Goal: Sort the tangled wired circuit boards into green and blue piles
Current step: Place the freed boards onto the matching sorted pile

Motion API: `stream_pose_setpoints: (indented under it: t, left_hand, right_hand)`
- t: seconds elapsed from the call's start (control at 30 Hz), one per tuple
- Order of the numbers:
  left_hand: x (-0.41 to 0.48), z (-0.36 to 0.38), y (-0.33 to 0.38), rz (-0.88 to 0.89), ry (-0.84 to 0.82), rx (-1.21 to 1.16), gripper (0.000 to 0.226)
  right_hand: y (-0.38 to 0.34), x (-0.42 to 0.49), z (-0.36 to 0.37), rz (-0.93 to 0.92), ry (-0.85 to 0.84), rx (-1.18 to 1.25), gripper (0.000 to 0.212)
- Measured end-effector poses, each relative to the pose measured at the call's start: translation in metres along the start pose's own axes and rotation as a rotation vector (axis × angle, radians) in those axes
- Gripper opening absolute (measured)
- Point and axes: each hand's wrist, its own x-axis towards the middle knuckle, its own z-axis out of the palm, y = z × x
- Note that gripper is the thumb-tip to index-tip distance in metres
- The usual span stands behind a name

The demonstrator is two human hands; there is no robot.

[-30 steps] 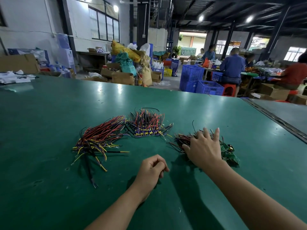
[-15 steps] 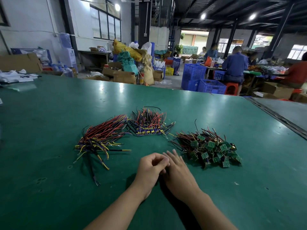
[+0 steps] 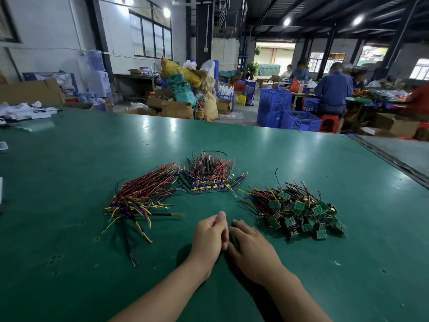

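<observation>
While both forearms are stretched over the green desk (image 3: 69,159), the left grip (image 3: 210,238) is set on its edge, with the fingers curled inward and the thumb laid on top; nothing is seen held in it. The right grip (image 3: 251,249) is laid palm down against it, fingers straight and flat on the desk, with nothing grasped.

Just beyond the right grip and to its right, the green pile (image 3: 299,212) is found: small green circuit boards heaped together, their red, black and yellow wires tangled towards the left. To the left of the grips, a loose wire bundle (image 3: 141,196) of red, black, yellow and purple strands is spread out, apart from both grips. Farther back, between these two, the blue pile (image 3: 209,182) is placed, its blue boards lying flat with the wires standing up from them.

Past the far edge of the desk, cardboard boxes (image 3: 176,108) and blue crates (image 3: 299,120) are stacked on the floor, and a seated person (image 3: 332,89) in blue is seen from behind.
</observation>
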Motion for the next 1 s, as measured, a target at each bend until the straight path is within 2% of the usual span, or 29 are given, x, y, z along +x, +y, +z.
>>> stream_pose_setpoints:
  t: [0.1,0.17,0.2,0.27,0.3,0.33,0.4,0.47,0.53,0.6,0.63,0.67,0.8,0.93,1.0]
  left_hand:
    - [0.017,0.002,0.005,0.045,0.051,0.25,0.05]
    - [0.03,-0.006,0.011,0.183,0.118,0.516,0.049]
    - [0.038,-0.013,0.016,0.276,0.139,0.637,0.041]
    - [0.056,-0.031,0.036,0.402,0.088,0.991,0.005]
    - [0.065,-0.041,0.047,0.403,0.07,1.239,0.024]
    - [0.075,-0.054,0.057,0.328,0.032,1.477,0.042]
    - [0.087,-0.079,0.077,0.055,0.023,1.805,0.068]
    - [0.095,-0.108,0.087,-0.33,0.066,1.945,0.098]
    - [0.099,-0.135,0.095,-0.662,0.116,1.857,0.118]
    - [0.099,-0.155,0.099,-0.844,-0.064,1.65,0.099]
    - [0.098,-0.164,0.098,-0.829,-0.112,1.57,0.084]
    - [0.097,-0.171,0.095,-0.762,-0.084,1.536,0.082]
    - [0.089,-0.187,0.083,-0.529,0.158,1.326,0.103]
    - [0.084,-0.204,0.085,-0.448,0.197,1.055,0.061]
    - [0.081,-0.21,0.095,-0.452,0.17,0.878,0.055]
  right_hand:
    - [0.005,0.0,-0.002,0.012,0.012,-0.003,0.043]
    - [0.006,-0.001,-0.004,0.025,0.005,0.008,0.045]
    - [0.006,0.0,-0.004,0.025,0.007,0.01,0.045]
    - [0.006,0.0,-0.004,0.027,0.016,0.01,0.044]
    - [0.006,0.0,-0.004,0.031,0.02,0.012,0.044]
    - [0.006,-0.001,-0.003,0.036,0.022,0.015,0.044]
    - [0.007,-0.001,-0.003,0.042,0.018,0.02,0.045]
    - [0.007,-0.002,-0.003,0.048,0.01,0.025,0.046]
    - [0.006,-0.001,-0.003,0.051,0.007,0.025,0.047]
    - [0.007,-0.001,-0.004,0.051,0.004,0.023,0.047]
    - [0.007,0.0,-0.004,0.049,0.003,0.022,0.047]
    - [0.007,0.0,-0.004,0.048,0.002,0.021,0.047]
    - [0.008,0.0,-0.004,0.044,0.006,0.03,0.046]
    - [0.007,0.001,-0.005,0.044,0.003,0.037,0.046]
    - [0.008,0.002,-0.005,0.042,0.005,0.034,0.046]
